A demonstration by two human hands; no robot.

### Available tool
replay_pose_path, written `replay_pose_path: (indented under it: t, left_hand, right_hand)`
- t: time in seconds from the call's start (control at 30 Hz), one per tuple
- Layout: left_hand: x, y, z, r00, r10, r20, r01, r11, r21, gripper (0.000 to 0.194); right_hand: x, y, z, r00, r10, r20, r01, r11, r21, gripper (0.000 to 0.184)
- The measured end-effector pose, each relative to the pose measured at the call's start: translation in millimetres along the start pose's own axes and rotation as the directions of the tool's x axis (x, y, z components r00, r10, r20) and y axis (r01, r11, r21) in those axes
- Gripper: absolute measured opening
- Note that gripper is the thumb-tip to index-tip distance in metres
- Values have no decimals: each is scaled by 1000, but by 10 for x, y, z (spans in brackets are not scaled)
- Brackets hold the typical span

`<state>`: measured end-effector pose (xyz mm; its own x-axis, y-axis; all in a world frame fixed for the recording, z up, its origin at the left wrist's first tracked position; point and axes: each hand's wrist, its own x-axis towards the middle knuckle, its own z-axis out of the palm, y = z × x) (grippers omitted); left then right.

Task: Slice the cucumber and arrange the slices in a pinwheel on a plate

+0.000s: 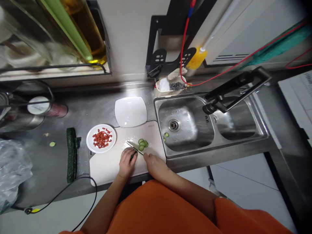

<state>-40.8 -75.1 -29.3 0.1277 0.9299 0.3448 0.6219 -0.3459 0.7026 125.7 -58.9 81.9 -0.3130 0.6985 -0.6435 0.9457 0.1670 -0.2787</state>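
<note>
My left hand [127,160] is closed on a short dark green piece of cucumber [134,155] on the pale cutting board [107,169]; the fingers cover most of it. In my right hand [155,165] is a knife [133,146], its blade pointing up and left, right beside the cucumber piece. Several cucumber slices [143,144] lie in a small pile just beyond the blade. A white plate of red goji berries [102,139] rests at the board's left corner. Behind the board sits a white square plate [131,111] with nothing on it.
A whole cucumber [71,154] lies on the steel counter at left, near a stray slice [52,144] and a plastic bag [16,172]. To the right is a double sink [185,123] with slices inside and a black faucet [229,94] above. A black cable [96,188] loops over the front edge.
</note>
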Motion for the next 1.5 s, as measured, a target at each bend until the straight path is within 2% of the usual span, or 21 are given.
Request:
replay_pose_path:
  t: [0.37, 0.53, 0.67, 0.8, 0.9, 1.0, 1.07, 1.2, 1.3, 1.37, 1.4, 1.47, 1.5]
  left_hand:
    - [-3, 14, -15, 1000, -14, 13, 14, 1000, 6, 17]
    - [-4, 17, -11, 1000, 7, 25, -8, 1000, 20, 22]
    - [-22, 56, -39, 998, -30, 61, 26, 998, 58, 25]
    - [-106, 65, -284, 995, -98, 31, 95, 992, 88, 28]
    - [-210, -39, -610, 980, -186, -69, 196, 962, 190, 31]
    - [-295, -212, -892, 937, -286, -201, 337, 891, 303, 34]
    - [-325, -315, -985, 910, -340, -237, 406, 847, 343, 36]
    - [-352, -383, -1001, 880, -415, -230, 473, 801, 366, 40]
    - [-285, -263, -1047, 887, -397, -235, 459, 812, 360, 46]
    - [-114, -81, -1120, 895, -376, -238, 439, 833, 336, 47]
    - [20, 38, -1149, 886, -398, -236, 456, 837, 303, 48]
    - [345, 310, -1139, 841, -509, -183, 534, 835, 132, 53]
    - [494, 453, -1084, 827, -558, -64, 558, 830, -24, 56]
  right_hand:
    - [157, -28, 225, 998, 5, -57, -8, 999, -39, 31]
    - [148, -13, 230, 995, 5, -95, -8, 999, -39, 31]
    - [118, 19, 173, 995, 11, -95, -13, 1000, -14, 32]
    - [41, 97, 99, 999, 36, -19, -36, 999, -4, 34]
    - [-34, 177, 59, 999, 41, -6, -42, 998, -38, 34]
    - [-102, 251, 22, 999, -15, -52, 10, 996, -87, 30]
    - [-131, 290, -8, 992, -70, -102, 58, 991, -117, 27]
    - [-140, 352, -59, 974, -150, -169, 123, 980, -157, 23]
    - [-123, 387, -66, 975, -123, -184, 97, 984, -147, 22]
    - [-120, 405, -59, 976, -99, -194, 76, 989, -127, 22]
    - [-123, 412, -56, 976, -88, -199, 66, 991, -115, 22]
    - [-138, 421, -54, 977, -61, -205, 44, 995, -87, 23]
    - [-150, 422, -56, 977, -46, -206, 32, 997, -70, 24]
